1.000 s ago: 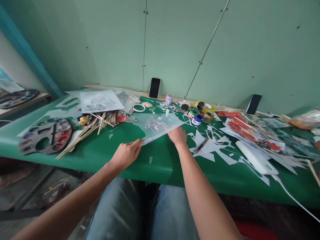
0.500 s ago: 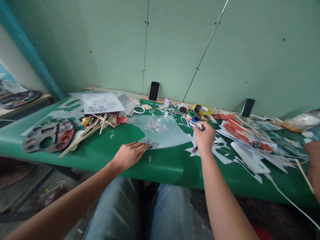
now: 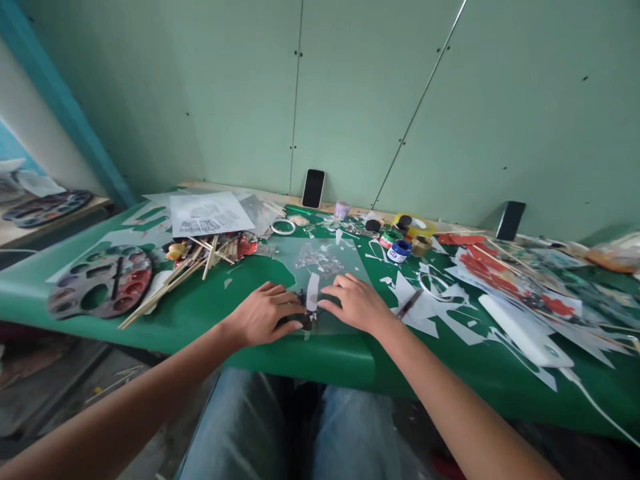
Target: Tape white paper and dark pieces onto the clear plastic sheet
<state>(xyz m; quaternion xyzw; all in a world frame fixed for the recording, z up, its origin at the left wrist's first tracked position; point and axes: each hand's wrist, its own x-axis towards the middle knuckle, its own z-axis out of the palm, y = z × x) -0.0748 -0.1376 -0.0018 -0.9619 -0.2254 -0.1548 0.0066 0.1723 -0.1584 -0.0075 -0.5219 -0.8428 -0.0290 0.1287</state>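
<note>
You are pressing the clear plastic sheet [image 3: 325, 267] flat on the desk [image 3: 320, 353]. Your left hand [image 3: 265, 313] and right hand [image 3: 357, 303], fingers spread, are flanking a small white strip [image 3: 313, 293]. Pinching it calls for care.

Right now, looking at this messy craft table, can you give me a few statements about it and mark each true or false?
1. Both hands, the left hand and the right hand, rest on a translucent sheet near the table's front edge. True.
2. The paint palette lies to the right of the hands. False: it lies to their left.
3. A phone leans upright against the wall. True.
4. The blue-lidded paint jar is in the right hand. False: it stands on the green table, beyond that hand.
5. Wooden sticks lie beside the palette. True.
</note>
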